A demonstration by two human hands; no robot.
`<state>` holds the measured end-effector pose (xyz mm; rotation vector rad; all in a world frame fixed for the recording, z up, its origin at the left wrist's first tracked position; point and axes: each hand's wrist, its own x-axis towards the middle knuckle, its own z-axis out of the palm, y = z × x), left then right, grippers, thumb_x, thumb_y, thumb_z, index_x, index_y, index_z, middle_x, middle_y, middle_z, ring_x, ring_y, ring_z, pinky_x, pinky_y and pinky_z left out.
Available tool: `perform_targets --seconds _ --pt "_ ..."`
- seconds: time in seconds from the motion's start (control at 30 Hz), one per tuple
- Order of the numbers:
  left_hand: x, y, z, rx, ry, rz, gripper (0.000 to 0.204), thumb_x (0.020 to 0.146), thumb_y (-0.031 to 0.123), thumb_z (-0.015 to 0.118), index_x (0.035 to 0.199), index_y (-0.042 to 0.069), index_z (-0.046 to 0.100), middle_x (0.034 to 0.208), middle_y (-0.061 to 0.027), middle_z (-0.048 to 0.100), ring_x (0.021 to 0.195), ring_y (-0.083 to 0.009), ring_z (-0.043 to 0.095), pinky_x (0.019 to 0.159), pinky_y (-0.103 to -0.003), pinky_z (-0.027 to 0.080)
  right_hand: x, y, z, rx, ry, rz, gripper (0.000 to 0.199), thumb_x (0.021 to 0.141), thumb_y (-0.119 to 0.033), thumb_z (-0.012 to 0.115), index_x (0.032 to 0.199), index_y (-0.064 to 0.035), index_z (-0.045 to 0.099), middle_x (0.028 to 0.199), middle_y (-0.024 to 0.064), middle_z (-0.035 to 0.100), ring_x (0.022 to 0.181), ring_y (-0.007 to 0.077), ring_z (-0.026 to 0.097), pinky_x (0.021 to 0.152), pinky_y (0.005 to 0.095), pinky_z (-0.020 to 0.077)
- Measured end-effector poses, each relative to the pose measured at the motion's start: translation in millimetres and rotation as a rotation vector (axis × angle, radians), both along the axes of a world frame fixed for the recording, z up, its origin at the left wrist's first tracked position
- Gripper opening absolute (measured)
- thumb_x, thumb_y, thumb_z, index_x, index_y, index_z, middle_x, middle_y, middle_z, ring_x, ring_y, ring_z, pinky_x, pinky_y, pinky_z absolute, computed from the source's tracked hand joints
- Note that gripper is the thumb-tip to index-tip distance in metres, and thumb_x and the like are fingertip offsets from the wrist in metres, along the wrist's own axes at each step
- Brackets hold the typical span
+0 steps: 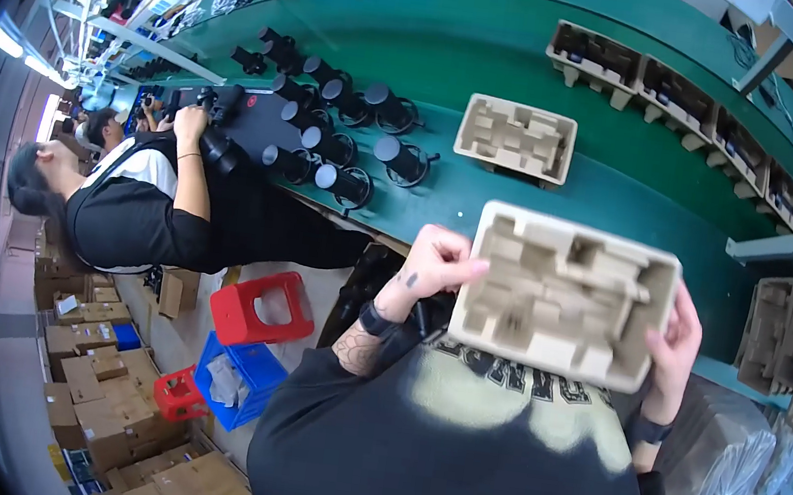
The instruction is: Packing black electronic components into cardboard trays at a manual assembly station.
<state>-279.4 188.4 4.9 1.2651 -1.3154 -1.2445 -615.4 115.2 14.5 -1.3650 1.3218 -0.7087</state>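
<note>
In front of my chest is a beige moulded-pulp tray (pixel 551 361), tilted, its moulded hollows facing up with nothing in them. My left hand (pixel 436 264) is closed at its left edge, the thumb over the rim and the other fingers curled. At the right edge my right hand (pixel 677 343) grips the tray, thumb inside the rim and fingers along the outer side. Just beyond, a second pulp tray (pixel 516 136) lies on the green bench (pixel 453 190). To its left stand several black cylindrical devices (pixel 400 157) with grey tops.
Several filled pulp trays (pixel 677 102) line the bench's far right. Stacked trays (pixel 768 328) and plastic-wrapped stacks (pixel 713 455) stand at my right. On my left a co-worker (pixel 150 202) handles a black device. Red stools (pixel 262 308), a blue crate (pixel 241 382) and cardboard boxes (pixel 115 401) occupy the floor.
</note>
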Motion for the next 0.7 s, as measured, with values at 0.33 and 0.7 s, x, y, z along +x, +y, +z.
perform_targets --seconds 0.33,0.7 --pt "-16 12 3 0.323 -0.104 0.043 0.033 0.079 0.022 0.073 0.058 0.003 0.056 0.05 0.0017 0.05 0.045 -0.0064 0.046 0.043 -0.026 0.037 -14 17 -13 -0.109 -0.179 -0.017 0.071 0.077 0.003 0.062 0.141 0.0018 0.033 0.089 0.0002 0.058 0.073 0.0051 0.053 0.067 0.0161 0.0425" --pt "-68 -15 34 -0.06 -0.235 -0.086 0.023 0.082 0.024 0.068 0.082 0.002 0.062 0.07 -0.0105 0.063 0.061 -0.0152 0.059 0.057 -0.029 0.046 53 30 18 0.011 -0.176 0.316 0.07 0.074 0.001 0.064 0.14 -0.0024 0.039 0.096 0.0048 0.059 0.076 0.0102 0.059 0.07 0.0212 0.0476"
